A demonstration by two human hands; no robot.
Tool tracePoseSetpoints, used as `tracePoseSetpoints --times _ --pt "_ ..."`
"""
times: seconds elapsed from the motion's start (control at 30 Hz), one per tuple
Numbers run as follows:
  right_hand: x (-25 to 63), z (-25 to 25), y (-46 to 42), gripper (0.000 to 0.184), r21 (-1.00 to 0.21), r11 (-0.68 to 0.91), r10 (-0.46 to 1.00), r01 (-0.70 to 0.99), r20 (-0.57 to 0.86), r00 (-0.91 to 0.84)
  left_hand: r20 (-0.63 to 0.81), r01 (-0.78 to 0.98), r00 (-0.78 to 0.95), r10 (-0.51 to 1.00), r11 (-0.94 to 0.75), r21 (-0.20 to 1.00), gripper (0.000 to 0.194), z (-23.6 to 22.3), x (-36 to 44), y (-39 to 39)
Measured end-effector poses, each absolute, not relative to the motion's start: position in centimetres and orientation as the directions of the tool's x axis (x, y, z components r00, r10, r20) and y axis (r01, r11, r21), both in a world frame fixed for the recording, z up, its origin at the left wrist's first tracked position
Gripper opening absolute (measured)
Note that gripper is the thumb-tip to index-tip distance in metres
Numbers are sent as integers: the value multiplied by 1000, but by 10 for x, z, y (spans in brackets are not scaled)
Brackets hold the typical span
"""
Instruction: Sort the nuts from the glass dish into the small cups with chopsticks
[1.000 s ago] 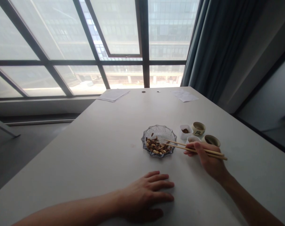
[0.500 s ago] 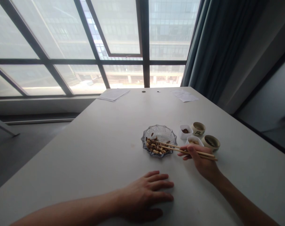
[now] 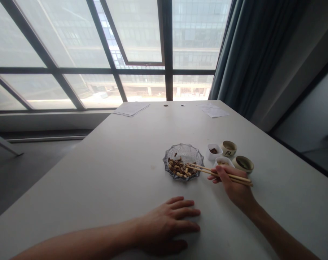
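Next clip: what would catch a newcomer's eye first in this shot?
A large dark-framed window fills the top of the view, with a tall glass building beyond it. On the white table below, right of centre, the right hand holds wooden chopsticks with their tips over a scalloped clear glass dish of seeds. The left hand lies flat on the table nearby.

Left forearm (image 3: pixel 71 241) and right forearm (image 3: pixel 284 236) are cut off by the bottom edge. The right hand (image 3: pixel 235 189) hides the middle of the chopsticks (image 3: pixel 230 176). Pieces in the glass dish (image 3: pixel 183 151) are too small to identify individually. Contents of the square white dish (image 3: pixel 214 151) are likewise unclear. The mark on the cup (image 3: pixel 229 148) is illegible. The building beyond the window (image 3: pixel 196 36) is blurred.
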State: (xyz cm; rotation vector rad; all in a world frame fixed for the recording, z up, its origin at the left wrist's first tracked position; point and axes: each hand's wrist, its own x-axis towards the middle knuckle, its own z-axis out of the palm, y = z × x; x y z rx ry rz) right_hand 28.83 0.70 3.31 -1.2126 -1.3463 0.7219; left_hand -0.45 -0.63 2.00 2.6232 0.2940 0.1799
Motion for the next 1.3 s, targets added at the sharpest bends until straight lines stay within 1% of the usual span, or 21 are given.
tracePoseSetpoints --times 0.17,0.27,0.37,0.5,0.6,0.67,0.8,0.97,1.07,1.17,1.3 --pt "288 28 7 42 -919 304 924 253 349 156 60 182 970 237 -862 472 49 20 -4 -6" --pt "288 23 8 40 -921 309 917 238 354 182 56 184 970 237 -863 470 50 20 -4 -6" --pt "288 27 7 39 -910 334 891 244 390 233 57 182 970 237 -860 477 50 20 -4 -6" --pt "295 44 6 38 -883 388 821 265 462 335 64 177 969 237 -856 486 50 21 -5 -6" --pt "309 56 5 39 -847 408 725 340 527 443 57 178 971 234 -856 485 50 21 -5 -6" --pt "321 59 7 40 -828 391 666 403 557 497 57 179 970 235 -857 483 50 20 -5 -6" --pt "339 58 11 41 -844 352 656 405 531 536 41 190 970 238 -855 483 50 21 -5 -6" --pt "337 56 12 40 -842 367 663 397 536 523 40 191 970 241 -851 490 50 23 -4 -7" --pt "329 53 10 40 -845 393 698 361 531 481 51 186 969 241 -851 492 49 23 -4 -7" --pt "319 46 7 38 -856 415 782 309 509 360 52 186 969 241 -853 488 49 22 -4 -7" --pt "305 33 6 39 -891 388 878 237 435 197 55 183 970 238 -857 482 50 21 -4 -6"
